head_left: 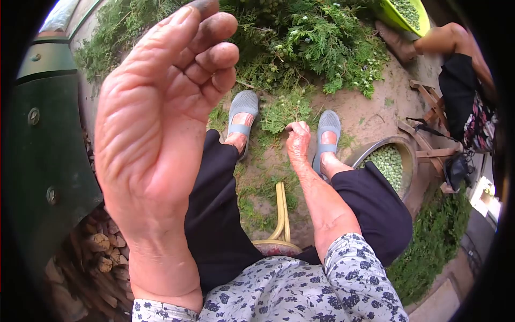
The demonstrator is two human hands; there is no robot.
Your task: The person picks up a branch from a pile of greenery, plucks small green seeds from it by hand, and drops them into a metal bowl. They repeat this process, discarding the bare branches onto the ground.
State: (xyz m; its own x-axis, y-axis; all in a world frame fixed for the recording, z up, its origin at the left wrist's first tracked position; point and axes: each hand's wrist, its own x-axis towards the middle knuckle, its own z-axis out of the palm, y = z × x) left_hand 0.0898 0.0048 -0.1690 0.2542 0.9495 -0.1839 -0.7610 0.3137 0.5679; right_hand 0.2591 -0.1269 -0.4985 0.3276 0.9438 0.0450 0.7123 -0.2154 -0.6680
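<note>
Just above the thin green sprigs point(284, 110) on the ground, between the two grey shoes, the right hand point(299, 138) hangs low, its fingers point(293, 127) curled close together; whether they grip a sprig I cannot tell. The sprigs lie directly ahead of and around these fingertips, too close to say if they touch. The left hand point(161, 102) is raised near the camera, well apart from the right, palm in view and fingers point(220, 56) bent inward; their uppermost tips run to the top edge of the view, so I cannot tell whether thumb and forefinger meet.

The left shoe point(244, 102) and right shoe point(328, 122) stand either side of the sprigs, the right shoe just beside the right hand. Bare ground opens between the knees, down to a pale chair leg point(280, 209). Ahead rises a heap of leafy branches point(322, 51). By the right knee sits a round basin point(412, 163) of green cones point(387, 163), its near side partly hidden by the dark cloth.

The right forearm slants down and forward, wrist bent; the left forearm stands upright. Farther right are a wooden stool point(429, 102), another person's leg point(448, 40) and a yellow-green bowl point(422, 24).
</note>
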